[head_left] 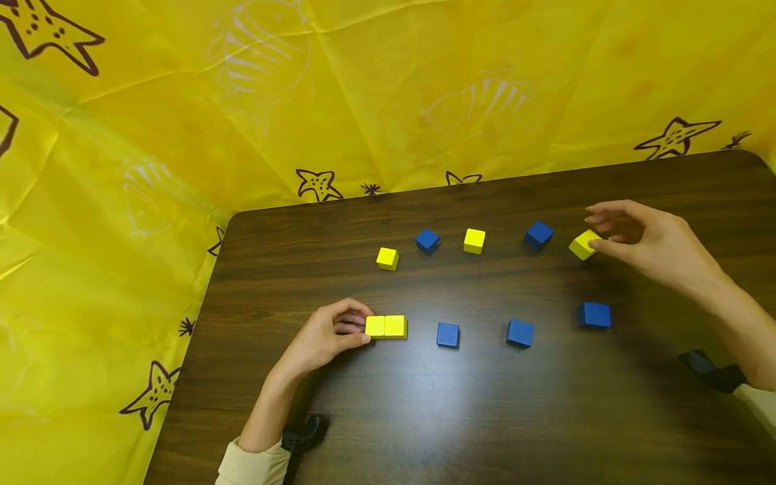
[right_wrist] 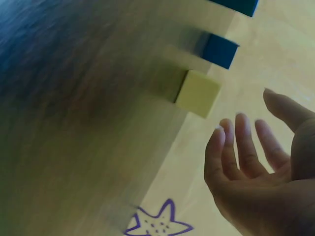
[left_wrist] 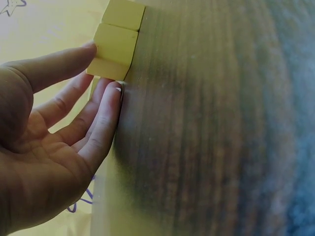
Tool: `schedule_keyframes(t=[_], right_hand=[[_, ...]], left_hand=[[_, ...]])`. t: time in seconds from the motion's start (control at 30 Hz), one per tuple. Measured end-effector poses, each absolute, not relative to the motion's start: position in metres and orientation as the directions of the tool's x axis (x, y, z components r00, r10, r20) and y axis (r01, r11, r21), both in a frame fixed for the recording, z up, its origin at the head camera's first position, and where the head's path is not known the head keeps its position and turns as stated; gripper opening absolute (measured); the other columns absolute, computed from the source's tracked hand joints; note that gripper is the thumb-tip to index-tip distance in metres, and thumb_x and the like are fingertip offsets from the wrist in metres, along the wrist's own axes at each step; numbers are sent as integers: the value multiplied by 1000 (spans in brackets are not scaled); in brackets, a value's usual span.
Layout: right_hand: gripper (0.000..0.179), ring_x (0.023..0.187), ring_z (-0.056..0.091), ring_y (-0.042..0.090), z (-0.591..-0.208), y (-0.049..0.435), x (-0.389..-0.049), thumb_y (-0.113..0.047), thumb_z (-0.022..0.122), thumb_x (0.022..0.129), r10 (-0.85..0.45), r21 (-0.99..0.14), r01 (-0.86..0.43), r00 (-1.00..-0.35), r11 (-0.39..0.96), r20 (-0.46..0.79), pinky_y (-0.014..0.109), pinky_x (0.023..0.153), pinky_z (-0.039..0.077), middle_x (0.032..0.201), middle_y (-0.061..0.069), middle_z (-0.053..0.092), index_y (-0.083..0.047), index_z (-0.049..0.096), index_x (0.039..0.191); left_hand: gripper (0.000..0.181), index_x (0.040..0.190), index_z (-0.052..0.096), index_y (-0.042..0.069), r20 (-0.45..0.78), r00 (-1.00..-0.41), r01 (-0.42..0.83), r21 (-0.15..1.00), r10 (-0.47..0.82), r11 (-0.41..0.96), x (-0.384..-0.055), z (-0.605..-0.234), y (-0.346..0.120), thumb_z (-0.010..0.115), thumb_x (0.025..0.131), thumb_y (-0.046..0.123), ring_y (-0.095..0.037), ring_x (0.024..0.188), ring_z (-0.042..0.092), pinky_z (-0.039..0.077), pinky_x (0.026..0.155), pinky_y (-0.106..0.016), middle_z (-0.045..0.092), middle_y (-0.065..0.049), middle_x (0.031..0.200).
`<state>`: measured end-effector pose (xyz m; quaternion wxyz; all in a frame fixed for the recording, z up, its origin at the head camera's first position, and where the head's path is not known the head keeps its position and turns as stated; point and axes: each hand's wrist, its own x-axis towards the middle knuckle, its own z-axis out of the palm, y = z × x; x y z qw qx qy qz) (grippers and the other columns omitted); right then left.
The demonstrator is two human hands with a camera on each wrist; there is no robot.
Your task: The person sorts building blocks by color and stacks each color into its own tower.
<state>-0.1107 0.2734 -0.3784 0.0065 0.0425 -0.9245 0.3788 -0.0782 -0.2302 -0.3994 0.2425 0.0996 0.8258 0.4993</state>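
Observation:
Two yellow cubes stand side by side and touching at the left of the table. My left hand [head_left: 324,333] pinches the left yellow cube [head_left: 375,327] at its outer end, thumb on the near side and fingers behind; the right yellow cube [head_left: 396,327] adjoins it. In the left wrist view, the thumb [left_wrist: 78,59] lies against the cube's side. At the right, my right hand [head_left: 657,242] hovers by another yellow cube [head_left: 583,245]. The right wrist view shows a gap between that yellow cube [right_wrist: 198,93] and the spread fingers [right_wrist: 246,147].
A back row has a yellow cube [head_left: 387,259], a blue cube [head_left: 427,241], a yellow cube [head_left: 474,241] and a blue cube [head_left: 538,235]. Nearer stand blue cubes [head_left: 448,335], [head_left: 520,333] and a blue block [head_left: 594,315]. Yellow cloth [head_left: 388,87] borders the dark wooden table [head_left: 424,417].

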Motion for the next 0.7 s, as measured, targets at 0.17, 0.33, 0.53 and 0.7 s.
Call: schedule_keyframes(t=[0.17, 0.33, 0.53, 0.7], right_hand=[[47, 83, 51, -14, -384, 279, -112, -28, 74, 91, -73, -688, -61, -997, 723, 12, 7, 63, 41, 122, 17, 64, -15, 60, 134], [50, 83, 51, -15, -388, 281, -114, -29, 74, 91, -85, -678, -64, -996, 732, 3, 9, 62, 40, 123, 16, 64, -15, 58, 136], [50, 80, 50, -16, -390, 284, -115, -28, 75, 91, -102, -663, -61, -994, 746, -24, 13, 61, 42, 121, 16, 64, -14, 58, 135], [50, 80, 49, -16, -393, 286, -116, -27, 76, 90, -123, -648, -71, -992, 759, -36, 18, 60, 44, 121, 17, 64, -14, 59, 135]], left_hand=[[33, 115, 65, 6, -295, -862, -72, 875, 411, 478, -79, -400, -230, 76, 85, -1, -24, 97, 66, 57, 84, -28, 64, -13, 110], [32, 115, 65, 6, -295, -862, -72, 877, 413, 475, -78, -401, -230, 76, 85, -1, -24, 97, 66, 57, 84, -28, 64, -14, 110], [32, 115, 65, 6, -302, -861, -79, 875, 410, 477, -77, -402, -230, 76, 85, 0, -24, 96, 66, 57, 83, -28, 64, -13, 110], [32, 114, 65, 6, -297, -862, -76, 877, 411, 475, -77, -402, -229, 76, 85, -1, -24, 96, 66, 57, 83, -28, 64, -13, 109]])
